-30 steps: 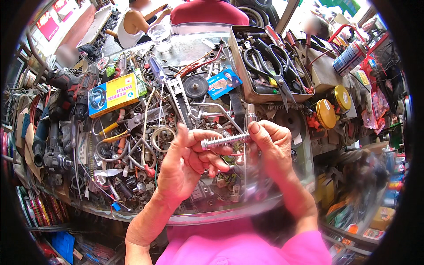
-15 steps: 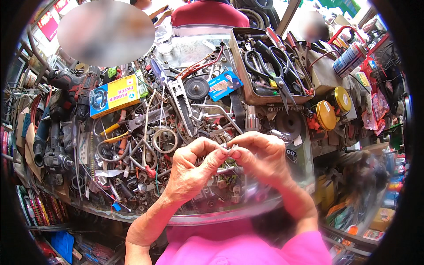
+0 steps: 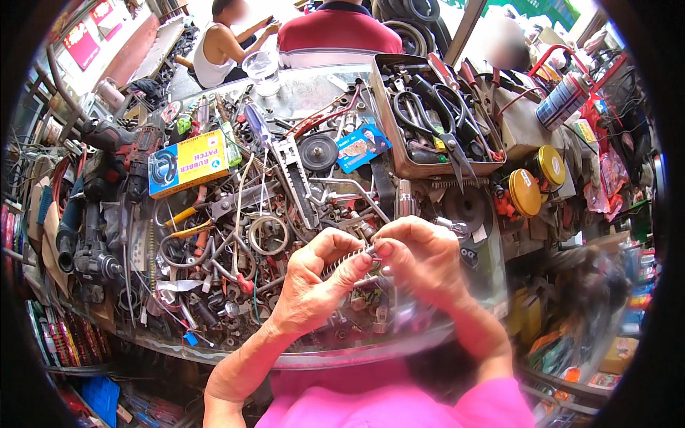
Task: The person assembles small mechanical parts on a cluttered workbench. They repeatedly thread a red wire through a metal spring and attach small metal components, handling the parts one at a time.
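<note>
Above the near part of a cluttered glass-topped bench, both my hands meet at a thin metal coil spring (image 3: 341,262). My left hand (image 3: 308,282) is closed around the spring, thumb along its near side and bent fingers beyond. Thumb and forefinger of my right hand (image 3: 427,260) pinch together at the spring's right end. Whether a smaller part sits at that end is hidden by the fingertips. Loose metal fittings lie on the bench beneath both hands.
A tin box (image 3: 442,169) with scissors and pliers stands at the far right. Left of it lie a caliper (image 3: 294,178), a yellow-blue box (image 3: 189,165), a metal ring (image 3: 268,235) and power drills (image 3: 135,153). Two people (image 3: 335,32) sit beyond the bench.
My left hand has turned slightly, so more of the spring shows between thumb and fingers. Both hands sit a little lower in the picture. Both still grip the spring.
</note>
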The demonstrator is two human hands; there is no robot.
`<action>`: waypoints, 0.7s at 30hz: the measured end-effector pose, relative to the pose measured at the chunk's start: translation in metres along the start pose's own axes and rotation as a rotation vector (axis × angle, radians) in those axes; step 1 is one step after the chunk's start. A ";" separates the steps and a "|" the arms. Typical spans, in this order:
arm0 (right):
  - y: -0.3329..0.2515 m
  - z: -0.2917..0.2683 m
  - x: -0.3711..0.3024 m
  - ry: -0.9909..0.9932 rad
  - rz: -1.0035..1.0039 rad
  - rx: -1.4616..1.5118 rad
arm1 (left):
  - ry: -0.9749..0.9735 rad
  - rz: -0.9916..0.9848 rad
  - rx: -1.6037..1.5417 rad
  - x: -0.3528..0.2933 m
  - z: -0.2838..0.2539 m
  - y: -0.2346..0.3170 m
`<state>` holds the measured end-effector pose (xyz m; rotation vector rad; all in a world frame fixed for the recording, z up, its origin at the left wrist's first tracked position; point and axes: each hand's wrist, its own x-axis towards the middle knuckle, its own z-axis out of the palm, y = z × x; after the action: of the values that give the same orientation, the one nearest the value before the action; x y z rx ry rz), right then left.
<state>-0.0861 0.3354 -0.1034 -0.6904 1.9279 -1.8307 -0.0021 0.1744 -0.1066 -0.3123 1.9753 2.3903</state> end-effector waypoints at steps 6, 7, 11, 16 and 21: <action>-0.004 0.000 -0.001 -0.003 0.023 -0.013 | -0.039 -0.074 -0.085 -0.001 -0.002 -0.001; -0.004 0.000 -0.001 0.000 0.031 -0.014 | -0.006 -0.037 -0.018 -0.001 0.000 -0.001; 0.001 -0.001 -0.002 0.024 0.065 -0.008 | 0.100 0.146 0.051 0.000 0.011 0.002; -0.003 0.000 -0.001 0.038 0.054 -0.054 | 0.059 0.115 0.084 -0.001 0.007 -0.007; -0.001 -0.001 -0.001 0.021 0.023 -0.082 | -0.036 -0.041 -0.012 -0.003 0.002 0.000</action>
<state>-0.0857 0.3365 -0.1020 -0.6749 2.0253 -1.7609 0.0002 0.1770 -0.1062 -0.3043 1.9213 2.3669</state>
